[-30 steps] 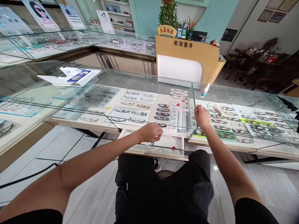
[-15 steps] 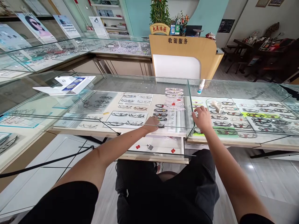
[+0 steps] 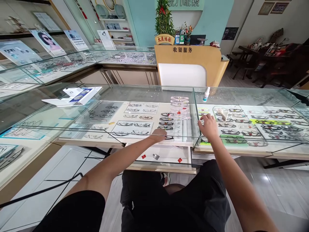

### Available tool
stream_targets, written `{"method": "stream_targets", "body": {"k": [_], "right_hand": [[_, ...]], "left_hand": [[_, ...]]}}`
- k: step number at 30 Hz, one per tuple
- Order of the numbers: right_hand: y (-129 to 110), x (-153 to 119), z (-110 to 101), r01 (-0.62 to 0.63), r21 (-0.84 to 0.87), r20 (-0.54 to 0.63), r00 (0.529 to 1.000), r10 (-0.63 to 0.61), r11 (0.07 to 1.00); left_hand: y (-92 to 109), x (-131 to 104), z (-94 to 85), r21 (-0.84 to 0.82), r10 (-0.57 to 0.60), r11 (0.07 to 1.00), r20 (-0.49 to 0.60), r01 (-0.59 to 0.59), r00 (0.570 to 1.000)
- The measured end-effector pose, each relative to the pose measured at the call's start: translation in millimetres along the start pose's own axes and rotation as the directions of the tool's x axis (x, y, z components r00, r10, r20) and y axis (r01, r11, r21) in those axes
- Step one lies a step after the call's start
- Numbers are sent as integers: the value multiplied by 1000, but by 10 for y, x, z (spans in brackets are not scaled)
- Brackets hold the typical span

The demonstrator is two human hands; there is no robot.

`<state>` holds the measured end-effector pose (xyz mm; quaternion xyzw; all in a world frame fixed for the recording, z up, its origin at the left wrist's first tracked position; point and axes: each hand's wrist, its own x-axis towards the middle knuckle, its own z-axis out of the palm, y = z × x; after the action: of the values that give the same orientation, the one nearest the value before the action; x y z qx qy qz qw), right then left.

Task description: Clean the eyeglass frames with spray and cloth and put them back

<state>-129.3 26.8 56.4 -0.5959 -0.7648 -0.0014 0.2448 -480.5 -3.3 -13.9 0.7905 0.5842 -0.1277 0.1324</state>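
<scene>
My left hand (image 3: 159, 134) reaches into the display case, its fingers curled and partly hidden. A dark pair of eyeglasses (image 3: 169, 138) sticks out at its fingertips, at the near end of a column of dark eyeglasses (image 3: 166, 123). Farther back in that column lie clear and pinkish frames (image 3: 180, 104). My right hand (image 3: 209, 125) is held at the upright glass partition (image 3: 195, 112), thumb and forefinger apart, nothing seen between them. Rows of eyeglasses (image 3: 230, 131) lie just right of it.
Below the case, a pulled-out drawer (image 3: 169, 151) holds small red and grey pieces. A white bottle (image 3: 206, 94) and an open white box (image 3: 74, 97) stand on the glass top. A wooden counter (image 3: 217, 67) stands beyond. A black strap (image 3: 48, 190) crosses the lower left.
The camera view has tilted up slightly, so everything sits lower. My left hand stays by the near end of the dark column, its fingers more tucked in; my right hand keeps its place.
</scene>
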Motion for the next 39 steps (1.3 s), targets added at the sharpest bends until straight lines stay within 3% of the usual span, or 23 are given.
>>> {"method": "stream_targets", "body": {"k": [5, 10, 19, 21, 24, 26, 27, 30, 32, 35, 39], "right_hand": [[16, -9, -12, -5, 1, 6, 1000, 5, 1000], [31, -13, -8, 9, 2, 20, 1000, -9, 1000], [28, -32, -5, -4, 8, 21, 1000, 4, 1000], [22, -41, -8, -6, 8, 23, 1000, 5, 1000], [15, -51, 4, -13, 7, 22, 1000, 13, 1000], [14, -53, 17, -20, 6, 11, 1000, 20, 1000], [13, -51, 22, -22, 4, 6, 1000, 22, 1000], [7, -40, 22, -24, 1, 5, 1000, 24, 1000], [1, -31, 12, -27, -5, 9, 1000, 27, 1000], [-6, -22, -6, -23, -15, 10, 1000, 23, 1000], [-7, -17, -15, -14, -16, 10, 1000, 14, 1000]], "left_hand": [[244, -287, -67, -81, -8, 997, 67, 14, 998], [422, -598, -169, -157, 1, 988, 12, 1, 1000], [740, -1009, -409, -201, 182, 965, 39, -171, 983], [780, -1163, -598, -215, 230, 953, 46, -216, 972], [701, -1443, -1092, -268, 293, 922, 17, -278, 956], [545, -1584, -1502, -351, 251, 901, -52, -253, 967], [445, -1614, -1698, -340, 171, 920, -103, -197, 980], [130, -1500, -2111, -216, -48, 976, -227, -2, 973], [-40, -1291, -2192, -191, -114, 979, -259, 65, 959], [-201, -948, -2100, -173, -156, 979, -287, 109, 945], [-291, -663, -1886, -182, -134, 981, -355, 73, 925]]}}
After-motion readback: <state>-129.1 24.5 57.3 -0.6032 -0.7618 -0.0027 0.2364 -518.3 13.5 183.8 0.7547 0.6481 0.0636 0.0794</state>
